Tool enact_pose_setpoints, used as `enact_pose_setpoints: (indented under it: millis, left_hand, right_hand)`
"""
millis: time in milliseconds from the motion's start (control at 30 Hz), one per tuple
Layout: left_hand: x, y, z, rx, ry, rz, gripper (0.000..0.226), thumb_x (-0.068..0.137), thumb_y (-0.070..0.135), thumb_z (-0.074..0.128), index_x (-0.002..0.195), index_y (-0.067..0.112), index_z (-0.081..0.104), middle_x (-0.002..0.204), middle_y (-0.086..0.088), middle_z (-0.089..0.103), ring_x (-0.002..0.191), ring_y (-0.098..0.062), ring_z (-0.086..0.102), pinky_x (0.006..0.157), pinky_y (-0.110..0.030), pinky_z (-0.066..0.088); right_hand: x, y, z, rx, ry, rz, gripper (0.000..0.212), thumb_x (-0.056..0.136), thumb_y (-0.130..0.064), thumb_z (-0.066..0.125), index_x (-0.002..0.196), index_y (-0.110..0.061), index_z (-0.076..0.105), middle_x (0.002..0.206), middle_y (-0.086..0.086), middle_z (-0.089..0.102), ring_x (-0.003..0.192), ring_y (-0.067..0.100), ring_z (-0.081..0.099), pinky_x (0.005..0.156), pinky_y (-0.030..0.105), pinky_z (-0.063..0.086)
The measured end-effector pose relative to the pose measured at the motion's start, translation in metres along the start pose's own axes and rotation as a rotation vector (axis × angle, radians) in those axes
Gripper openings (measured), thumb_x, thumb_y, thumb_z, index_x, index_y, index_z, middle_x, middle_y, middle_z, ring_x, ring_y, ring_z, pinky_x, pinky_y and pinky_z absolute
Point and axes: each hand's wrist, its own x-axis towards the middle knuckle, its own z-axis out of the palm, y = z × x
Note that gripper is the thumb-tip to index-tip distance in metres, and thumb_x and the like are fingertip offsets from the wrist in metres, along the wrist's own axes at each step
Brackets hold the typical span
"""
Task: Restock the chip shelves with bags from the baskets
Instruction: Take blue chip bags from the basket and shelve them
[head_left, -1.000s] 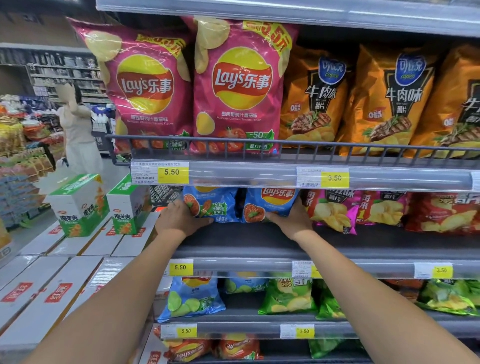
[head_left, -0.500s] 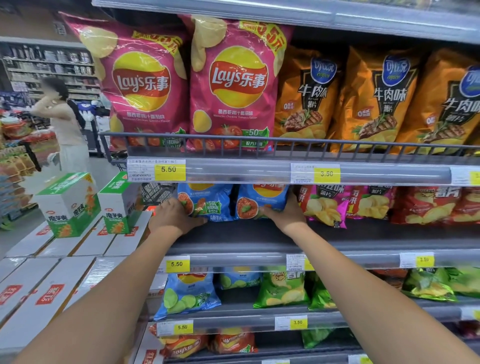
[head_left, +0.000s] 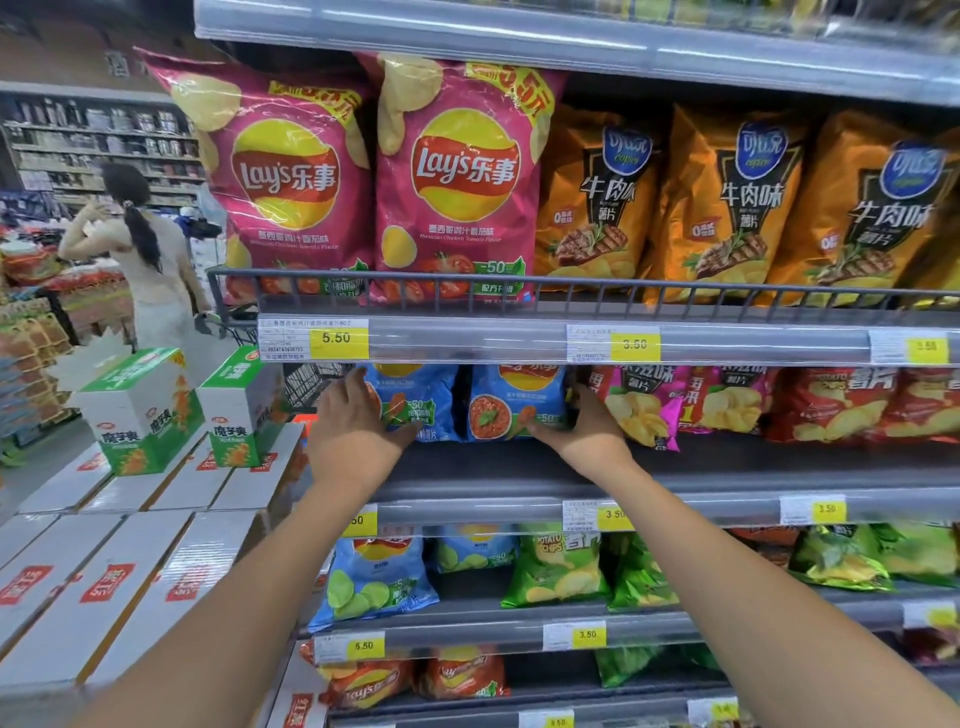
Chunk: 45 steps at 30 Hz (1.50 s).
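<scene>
Two blue Lay's bags stand side by side at the left end of the middle shelf (head_left: 519, 470). My left hand (head_left: 353, 426) rests against the left blue bag (head_left: 418, 400), fingers spread upward beside it and thumb lying across its lower front. My right hand (head_left: 584, 434) mirrors this on the right blue bag (head_left: 511, 408), with its thumb along the bag's bottom corner and its fingers up along the bag's right side. Neither hand lifts a bag. No basket is in view.
Pink Lay's bags (head_left: 457, 176) and orange bags (head_left: 737, 202) fill the shelf above. Pink (head_left: 644, 405) and red bags (head_left: 831, 405) sit right of my hands. Green boxes (head_left: 140, 410) on white cartons (head_left: 104, 571) stand at left. A person (head_left: 150, 260) stands in the aisle.
Both hands stay on the two blue bags, the left one's fingers now spread wider. My view has shifted slightly. The person in the aisle has moved right.
</scene>
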Motion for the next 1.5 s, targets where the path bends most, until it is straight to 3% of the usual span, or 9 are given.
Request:
enact_pose_setpoints:
  millis: [167, 300, 467, 533, 700, 800, 967, 1267, 1500]
  left_hand:
    - [-0.021, 0.051, 0.017, -0.039, 0.072, 0.236, 0.062, 0.081, 0.046, 0.083, 0.128, 0.011, 0.064, 0.119, -0.014, 0.066, 0.112, -0.04, 0.061, 0.096, -0.049, 0.048]
    - [-0.037, 0.104, 0.031, -0.252, -0.034, 0.331, 0.042, 0.095, 0.044, 0.071, 0.13, 0.021, 0.064, 0.118, -0.003, 0.065, 0.112, -0.029, 0.06, 0.089, -0.043, 0.054]
    - [-0.045, 0.172, 0.054, -0.429, -0.308, 0.297, 0.037, 0.103, 0.026, 0.059, 0.139, 0.017, 0.059, 0.114, -0.018, 0.07, 0.097, -0.035, 0.066, 0.08, -0.037, 0.047]
    - [-0.043, 0.195, 0.068, -0.518, -0.353, 0.248, 0.044, 0.102, 0.024, 0.059, 0.146, 0.025, 0.054, 0.124, -0.01, 0.069, 0.1, -0.03, 0.067, 0.085, -0.037, 0.054]
    - [-0.025, 0.243, 0.101, -0.493, -0.378, 0.115, 0.042, 0.097, 0.014, 0.059, 0.138, 0.014, 0.056, 0.136, -0.011, 0.063, 0.123, -0.034, 0.061, 0.103, -0.042, 0.051]
    - [-0.018, 0.256, 0.117, -0.472, -0.396, -0.004, 0.042, 0.096, 0.017, 0.061, 0.137, 0.013, 0.05, 0.136, -0.014, 0.061, 0.122, -0.036, 0.061, 0.095, -0.04, 0.051]
    - [-0.014, 0.256, 0.142, -0.494, -0.407, -0.162, 0.075, 0.095, 0.036, 0.068, 0.156, 0.02, 0.029, 0.146, -0.009, 0.057, 0.127, -0.037, 0.06, 0.088, -0.033, 0.044]
    - [-0.014, 0.261, 0.154, -0.434, -0.324, -0.125, 0.049, 0.095, 0.037, 0.064, 0.141, 0.025, 0.049, 0.139, -0.003, 0.062, 0.125, -0.034, 0.061, 0.093, -0.038, 0.05]
    - [-0.015, 0.259, 0.165, -0.348, -0.294, -0.118, 0.054, 0.09, 0.039, 0.065, 0.14, 0.027, 0.05, 0.142, -0.002, 0.059, 0.131, -0.035, 0.056, 0.103, -0.047, 0.051]
  right_hand:
    - [-0.014, 0.016, -0.026, -0.052, 0.089, -0.047, 0.071, 0.076, -0.056, 0.081, 0.134, -0.024, 0.057, 0.127, 0.0, 0.066, 0.118, 0.026, 0.062, 0.094, 0.034, 0.052]
    - [-0.02, 0.041, -0.053, -0.007, 0.217, 0.012, 0.039, 0.082, -0.035, 0.084, 0.112, -0.022, 0.063, 0.11, -0.003, 0.067, 0.107, 0.026, 0.067, 0.081, 0.027, 0.047]
    - [-0.015, 0.072, -0.091, -0.061, 0.274, 0.157, 0.081, 0.073, -0.048, 0.089, 0.133, -0.014, 0.047, 0.133, 0.013, 0.05, 0.108, 0.037, 0.062, 0.085, 0.04, 0.053]
    - [-0.008, 0.081, -0.102, -0.063, 0.203, 0.19, 0.091, 0.074, -0.053, 0.087, 0.141, -0.013, 0.041, 0.14, 0.014, 0.048, 0.116, 0.038, 0.059, 0.091, 0.042, 0.052]
    - [0.017, 0.095, -0.113, -0.098, 0.148, 0.116, 0.048, 0.083, -0.037, 0.079, 0.122, -0.019, 0.057, 0.116, 0.008, 0.066, 0.107, 0.033, 0.065, 0.085, 0.039, 0.054]
    - [0.027, 0.1, -0.118, -0.118, 0.109, 0.073, 0.041, 0.087, -0.031, 0.076, 0.121, -0.017, 0.058, 0.115, 0.01, 0.069, 0.105, 0.032, 0.066, 0.08, 0.034, 0.051]
    - [0.041, 0.108, -0.12, -0.135, 0.025, 0.011, 0.051, 0.093, -0.029, 0.074, 0.137, -0.012, 0.055, 0.138, 0.009, 0.061, 0.122, 0.031, 0.061, 0.094, 0.031, 0.048]
    - [0.058, 0.113, -0.118, -0.103, -0.037, -0.061, 0.065, 0.095, -0.033, 0.07, 0.151, -0.013, 0.042, 0.149, 0.009, 0.053, 0.132, 0.032, 0.054, 0.101, 0.034, 0.045]
    - [0.064, 0.124, -0.117, -0.084, -0.075, -0.097, 0.067, 0.095, -0.032, 0.068, 0.153, -0.011, 0.04, 0.152, 0.01, 0.05, 0.135, 0.032, 0.051, 0.107, 0.035, 0.044]
